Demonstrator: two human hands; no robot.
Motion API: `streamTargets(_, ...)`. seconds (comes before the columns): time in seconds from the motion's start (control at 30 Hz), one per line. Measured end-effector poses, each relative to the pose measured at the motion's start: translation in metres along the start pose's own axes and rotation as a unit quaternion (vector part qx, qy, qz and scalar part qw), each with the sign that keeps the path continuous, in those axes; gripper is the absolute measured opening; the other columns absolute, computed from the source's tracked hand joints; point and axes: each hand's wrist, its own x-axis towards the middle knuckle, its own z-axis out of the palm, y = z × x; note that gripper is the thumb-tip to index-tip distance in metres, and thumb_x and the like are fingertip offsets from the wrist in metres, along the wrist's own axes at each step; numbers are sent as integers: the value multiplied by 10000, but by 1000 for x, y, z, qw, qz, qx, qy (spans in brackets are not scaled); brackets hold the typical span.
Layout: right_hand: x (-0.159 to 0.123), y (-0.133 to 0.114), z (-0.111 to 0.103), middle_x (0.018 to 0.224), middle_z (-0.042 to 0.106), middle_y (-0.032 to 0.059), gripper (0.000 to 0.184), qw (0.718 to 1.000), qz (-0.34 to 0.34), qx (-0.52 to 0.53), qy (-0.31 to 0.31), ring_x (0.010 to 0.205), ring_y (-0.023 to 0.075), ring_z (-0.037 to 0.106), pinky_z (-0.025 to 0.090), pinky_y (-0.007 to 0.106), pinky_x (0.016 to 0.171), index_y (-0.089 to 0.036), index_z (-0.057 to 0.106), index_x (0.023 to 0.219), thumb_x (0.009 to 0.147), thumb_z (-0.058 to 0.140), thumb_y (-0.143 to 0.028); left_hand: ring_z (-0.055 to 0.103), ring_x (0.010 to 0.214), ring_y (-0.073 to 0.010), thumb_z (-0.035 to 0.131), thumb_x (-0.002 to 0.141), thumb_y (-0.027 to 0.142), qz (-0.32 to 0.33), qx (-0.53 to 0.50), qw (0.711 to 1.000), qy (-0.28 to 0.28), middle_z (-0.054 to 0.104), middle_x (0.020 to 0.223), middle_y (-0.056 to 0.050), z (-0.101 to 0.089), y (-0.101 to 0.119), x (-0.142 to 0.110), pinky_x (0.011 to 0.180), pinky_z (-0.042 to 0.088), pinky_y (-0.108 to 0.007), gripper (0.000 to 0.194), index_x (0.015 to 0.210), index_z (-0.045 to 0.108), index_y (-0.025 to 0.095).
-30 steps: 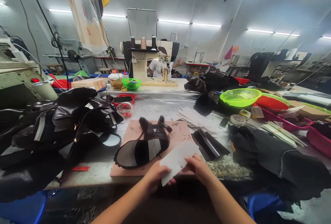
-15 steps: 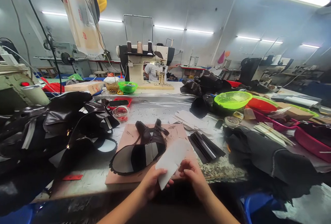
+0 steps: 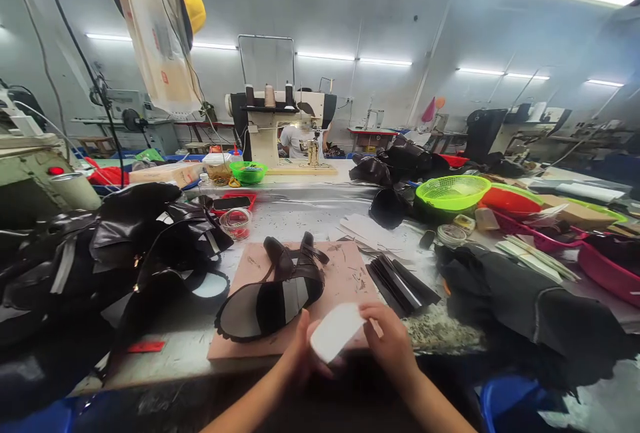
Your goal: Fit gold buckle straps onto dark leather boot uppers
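White piece (image 3: 338, 332) now tilted, between both hands (image 3: 343, 346)

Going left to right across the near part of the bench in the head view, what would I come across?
Dark leather pile → dark shoe upper → white piece → fanned black strips → large black material.
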Motion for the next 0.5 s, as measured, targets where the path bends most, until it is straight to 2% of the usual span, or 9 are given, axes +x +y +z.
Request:
streamTargets(0.07, 0, 7, -4, 873, 655, 39, 166, 996, -74, -51, 4, 853, 202, 586, 442, 373, 782, -232, 629, 755, 764, 493, -137, 572, 544, -149, 515, 606, 717, 4, -61, 998, -25, 583, 740, -56, 3, 6, -6, 437, 447, -242, 661, 918, 536, 134)
streamTargets(0.1, -1, 9, -5, 941, 643, 47, 170, 996, -68, -51, 15, 920, 214, 569, 423, 396, 829, -239, 640, 793, 754, 507, -141, 573, 559, -146, 645, 584, 601, 19, -80, 996, -23, 584, 736, -42, 5, 9, -9, 463, 471, -248, 585, 928, 534, 141)
streamTargets(0.17, -2, 11, -5, 1096, 584, 77, 233, 998, 29, 16, 63, 1040, 243, 520, 391, 437, 895, -239, 619, 964, 747, 536, -222, 574, 599, -134, 782, 522, 357, 61, -95, 994, 3, 588, 774, -17, 7, 12, -12, 508, 508, -258, 557, 976, 518, 170)
streamTargets(0.23, -3, 12, -3, 1147, 552, 115, 383, 968, 183, 152, 72, 1036, 269, 530, 413, 457, 873, -211, 560, 1090, 744, 541, -376, 576, 632, -136, 790, 516, 292, 77, -105, 991, 17, 593, 812, -17, 7, 11, -13, 510, 520, -260, 583, 1011, 501, 186)
streamTargets(0.3, -2, 11, -2, 1064, 601, 140, 510, 911, 300, 282, -17, 936, 284, 584, 459, 454, 792, -173, 556, 1099, 741, 484, -529, 578, 627, -141, 777, 519, 296, 55, -96, 994, -5, 596, 817, -26, 4, 7, -11, 484, 513, -254, 561, 993, 502, 177)
streamTargets(0.33, -1, 11, -2, 999, 632, 145, 550, 888, 325, 313, -83, 890, 290, 602, 472, 450, 756, -156, 569, 1087, 744, 446, -569, 580, 616, -146, 775, 505, 298, 34, -84, 996, -25, 596, 809, -30, 3, 5, -9, 470, 506, -253, 558, 975, 503, 170)
streamTargets(0.37, 0, 9, -1, 939, 654, 143, 560, 882, 328, 304, -148, 857, 291, 613, 480, 441, 729, -145, 580, 1081, 761, 407, -570, 582, 606, -152, 771, 489, 305, 11, -69, 997, -42, 596, 802, -34, 2, 2, -6, 462, 499, -257, 563, 963, 501, 163)
streamTargets(0.43, 2, 5, 3, 860, 676, 128, 490, 906, 294, 206, -226, 814, 277, 626, 491, 415, 701, -141, 594, 1084, 809, 357, -470, 583, 590, -166, 741, 480, 322, -30, -26, 998, -45, 597, 803, -43, 0, -3, -1, 469, 497, -287, 586, 982, 489, 155)
streamTargets(0.5, 3, 0, 10, 871, 679, 123, 399, 932, 254, 92, -241, 820, 264, 625, 484, 394, 731, -148, 601, 1092, 800, 391, -321, 589, 603, -185, 662, 550, 342, -41, 92, 995, 1, 604, 807, -54, 0, -4, 1, 507, 501, -325, 562, 1042, 476, 144)
